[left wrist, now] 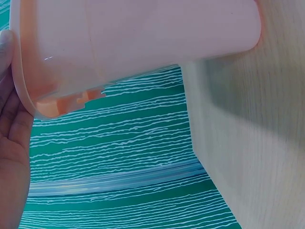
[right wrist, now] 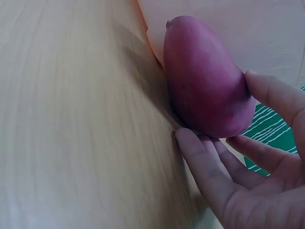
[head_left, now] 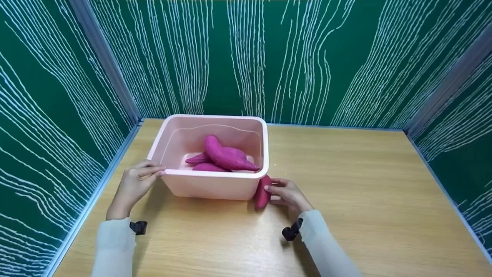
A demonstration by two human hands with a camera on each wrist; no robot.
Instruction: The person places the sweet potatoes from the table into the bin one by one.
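A pale pink plastic bin [head_left: 215, 186] stands on the table with several purple sweet potatoes [head_left: 226, 156] inside. My left hand [head_left: 134, 184] pinches the rim at its front left corner; the left wrist view shows the fingers [left wrist: 19, 126] against that rim. Just outside the front right corner, my right hand [head_left: 286, 194] grips a reddish sweet potato [head_left: 263, 192]. In the right wrist view this sweet potato [right wrist: 205, 81] is held between the thumb and the other fingers, close to the bin's wall. Whether it touches the table cannot be made out.
A light wooden table [head_left: 365, 192] lies under the bin. Green panels with white wavy lines [head_left: 292, 61] close off the back and both sides, joined by grey metal posts [head_left: 109, 61]. A few tiny pale specks lie on the table right of the bin.
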